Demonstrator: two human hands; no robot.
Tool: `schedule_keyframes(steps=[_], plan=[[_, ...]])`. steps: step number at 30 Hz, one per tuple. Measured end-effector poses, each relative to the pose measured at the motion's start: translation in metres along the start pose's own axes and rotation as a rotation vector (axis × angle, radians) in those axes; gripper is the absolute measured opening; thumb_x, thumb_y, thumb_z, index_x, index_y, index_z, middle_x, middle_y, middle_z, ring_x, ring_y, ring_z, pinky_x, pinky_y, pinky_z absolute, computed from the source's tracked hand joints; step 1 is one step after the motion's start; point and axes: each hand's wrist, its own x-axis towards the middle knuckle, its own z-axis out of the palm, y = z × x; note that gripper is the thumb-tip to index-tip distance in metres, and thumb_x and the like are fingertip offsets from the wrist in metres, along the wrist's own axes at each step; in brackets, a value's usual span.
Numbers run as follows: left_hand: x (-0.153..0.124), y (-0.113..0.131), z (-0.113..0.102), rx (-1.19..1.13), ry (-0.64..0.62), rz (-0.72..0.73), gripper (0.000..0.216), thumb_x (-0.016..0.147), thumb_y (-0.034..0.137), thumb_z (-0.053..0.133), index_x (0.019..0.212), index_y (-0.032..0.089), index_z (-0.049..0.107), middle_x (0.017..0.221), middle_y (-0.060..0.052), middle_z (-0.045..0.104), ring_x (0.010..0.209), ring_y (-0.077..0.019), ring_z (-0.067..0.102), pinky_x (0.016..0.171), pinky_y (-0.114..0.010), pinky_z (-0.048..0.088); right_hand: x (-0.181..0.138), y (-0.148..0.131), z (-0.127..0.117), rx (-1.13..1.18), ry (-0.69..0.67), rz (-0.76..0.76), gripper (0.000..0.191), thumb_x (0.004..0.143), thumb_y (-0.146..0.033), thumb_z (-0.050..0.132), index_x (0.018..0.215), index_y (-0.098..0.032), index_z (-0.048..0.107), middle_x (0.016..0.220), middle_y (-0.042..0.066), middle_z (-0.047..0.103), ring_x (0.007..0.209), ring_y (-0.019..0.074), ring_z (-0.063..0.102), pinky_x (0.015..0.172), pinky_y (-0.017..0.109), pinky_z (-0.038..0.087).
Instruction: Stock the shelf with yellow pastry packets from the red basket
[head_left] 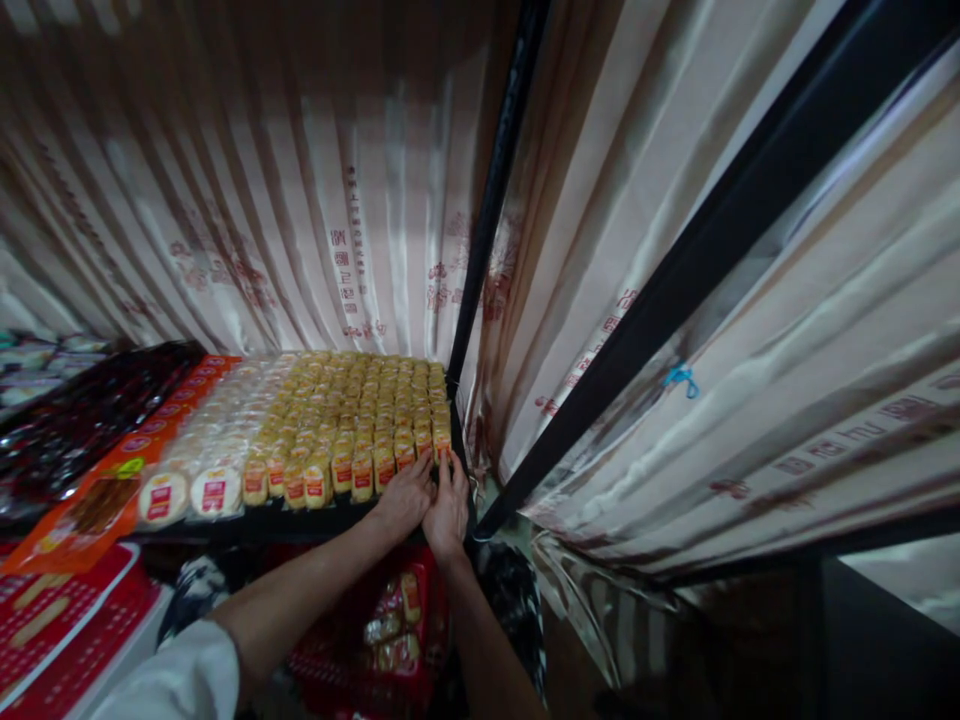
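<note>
Many small yellow wrapped pastries (360, 400) with red labels stand in tight rows at the right end of a display table. My left hand (409, 495) is closed, its fingertips on a wrapped pastry in the front row near the right corner. Close beside it, my right hand (448, 510) has its fingers together on the corner wrapped pastry (442, 436). The two hands nearly touch, and their fingers partly hide the packets' lower parts. Left of the rows lie round white wrapped cakes (216, 492) with pink-red labels.
Orange packets (105, 500) and dark glossy packets (82, 430) lie further left. Below the table are a red basket (427, 625) with wrapped pastries inside and a red-and-white basket (82, 630). Black poles (637, 330) and pale printed curtains (300, 220) close in the back and right.
</note>
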Motion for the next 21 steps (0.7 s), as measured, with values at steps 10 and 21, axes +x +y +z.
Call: schedule_keyframes(steps=[10, 21], plan=[[0.0012, -0.0025, 0.0044, -0.099, -0.006, 0.001, 0.027, 0.085, 0.009, 0.042, 0.096, 0.007, 0.066, 0.114, -0.017, 0.064, 0.128, -0.0223, 0.042, 0.107, -0.036, 0.032, -0.0016, -0.0022, -0.004, -0.012, -0.006, -0.029, 0.066, 0.077, -0.006, 0.038, 0.142, -0.019, 0.031, 0.143, 0.01, 0.035, 0.131, 0.0232, 0.033, 0.104, 0.039, 0.036], [-0.0015, -0.0014, 0.0046, -0.201, -0.032, -0.04, 0.032, 0.083, 0.003, 0.039, 0.103, 0.004, 0.064, 0.12, -0.019, 0.06, 0.129, -0.0232, 0.041, 0.109, -0.037, 0.031, 0.0004, -0.0034, -0.0036, -0.054, -0.045, -0.031, 0.067, 0.078, -0.006, 0.04, 0.142, -0.022, 0.03, 0.145, 0.007, 0.035, 0.13, 0.0226, 0.035, 0.105, 0.037, 0.034]])
